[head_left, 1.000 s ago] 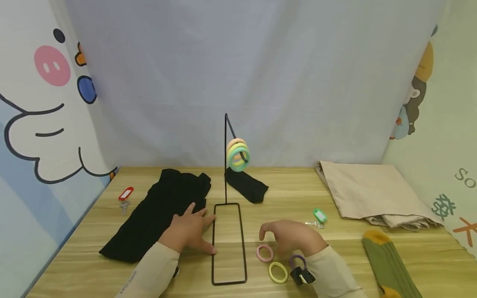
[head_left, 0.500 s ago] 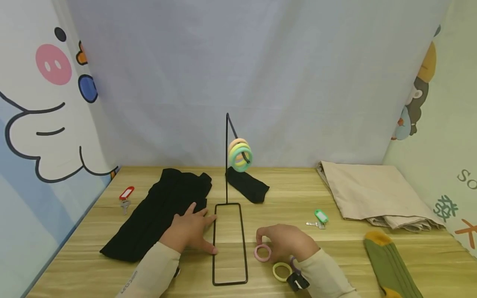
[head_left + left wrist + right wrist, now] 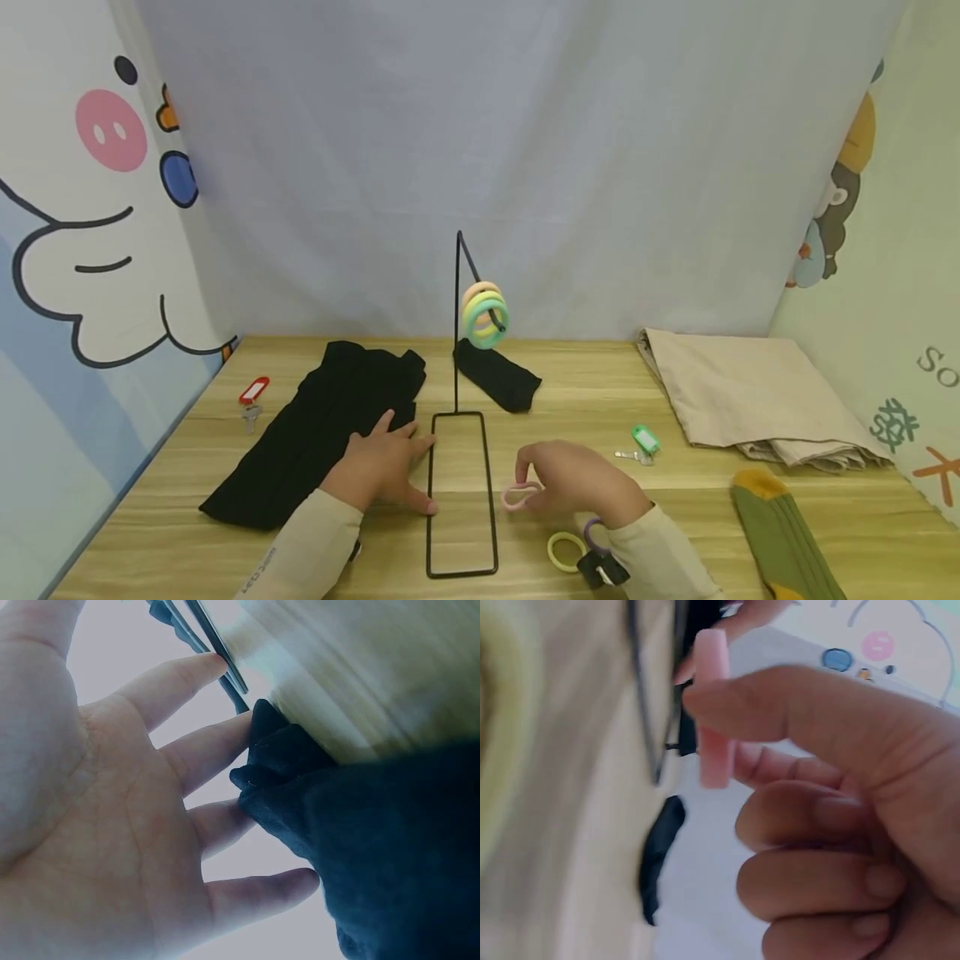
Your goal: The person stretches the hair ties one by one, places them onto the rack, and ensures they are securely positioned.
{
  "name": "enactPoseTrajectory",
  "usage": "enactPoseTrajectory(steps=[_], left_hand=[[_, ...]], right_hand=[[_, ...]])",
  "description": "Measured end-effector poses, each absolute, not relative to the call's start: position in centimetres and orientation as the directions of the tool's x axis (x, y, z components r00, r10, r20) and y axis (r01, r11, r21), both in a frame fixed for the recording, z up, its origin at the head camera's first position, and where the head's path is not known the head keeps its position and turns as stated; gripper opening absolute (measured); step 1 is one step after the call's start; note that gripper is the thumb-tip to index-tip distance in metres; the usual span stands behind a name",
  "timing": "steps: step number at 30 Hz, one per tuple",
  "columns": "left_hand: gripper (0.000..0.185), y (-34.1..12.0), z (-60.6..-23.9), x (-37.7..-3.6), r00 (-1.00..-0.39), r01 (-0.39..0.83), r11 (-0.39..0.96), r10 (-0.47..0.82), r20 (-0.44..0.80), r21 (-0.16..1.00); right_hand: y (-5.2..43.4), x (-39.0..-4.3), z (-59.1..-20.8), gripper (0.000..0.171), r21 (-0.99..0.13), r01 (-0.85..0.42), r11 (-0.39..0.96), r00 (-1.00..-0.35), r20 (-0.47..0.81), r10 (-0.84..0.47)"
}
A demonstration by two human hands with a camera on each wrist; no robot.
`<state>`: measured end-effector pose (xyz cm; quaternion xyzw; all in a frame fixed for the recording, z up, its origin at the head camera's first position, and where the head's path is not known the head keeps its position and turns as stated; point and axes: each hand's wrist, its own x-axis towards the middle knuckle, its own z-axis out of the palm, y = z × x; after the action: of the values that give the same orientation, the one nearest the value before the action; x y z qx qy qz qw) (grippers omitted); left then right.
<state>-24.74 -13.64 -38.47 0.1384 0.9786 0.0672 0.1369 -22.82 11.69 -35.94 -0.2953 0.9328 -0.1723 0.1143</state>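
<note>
R hand (image 3: 577, 483) now pinches the pink hair ring (image 3: 519, 495) betw thumb & forefinger, grip closed on it; ring is lifted off the table (image 3: 675, 508) and tilted on edge, just right of the wire stand's base frame (image 3: 459, 492). 1 s ago the ring lay flat on the table w/ the hand hovering over it, fingers spread; 0.5 s ago fingers were touching it, ring still flat. R wrist view confirms: pink ring (image 3: 712, 705) squeezed betw thumb and fingertip, other fingers curled. Yellow ring (image 3: 566, 551) lies flat on table near the R wrist, not moved; purple ring (image 3: 592, 533) partly hidden behind the wrist, as before. L hand (image 3: 382, 467) hasn't moved: flat, fingers straight, grip open, resting across the edge of the black cloth (image 3: 322, 429) w/ fingertips beside the stand's base frame. L wrist view shows same, L hand (image 3: 112, 825) w/ spread fingers touching the black cloth (image 3: 390, 847). Stack of rings (image 3: 486, 314) hangs on the stand's hook, swung slightly vs earlier. Green key tag (image 3: 643, 439), red key tag (image 3: 253, 391), beige cloth (image 3: 750, 392), green sock (image 3: 780, 533) unchanged.
</note>
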Motion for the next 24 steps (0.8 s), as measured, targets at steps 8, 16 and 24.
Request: enactPoseTrajectory(steps=[8,16,24], left_hand=[[0.094,-13.6,-38.2,-24.5,-0.924,0.264,0.952,0.295,-0.241,0.154],[0.093,-13.6,-38.1,-24.5,-0.93,0.256,0.956,0.285,-0.233,0.145],[0.093,-13.4,-38.2,-24.6,-0.928,0.259,0.953,0.29,-0.233,0.157]], right_hand=[[10.8,-21.3,-32.9,0.017,-0.489,-0.583,0.649,-0.755,0.033,-0.655],[9.5,-19.9,-29.9,0.014,-0.532,-0.59,0.607,-0.766,0.131,-0.63],[9.2,-18.5,-27.7,0.016,-0.622,-0.589,0.516,-0.767,0.228,-0.6]])
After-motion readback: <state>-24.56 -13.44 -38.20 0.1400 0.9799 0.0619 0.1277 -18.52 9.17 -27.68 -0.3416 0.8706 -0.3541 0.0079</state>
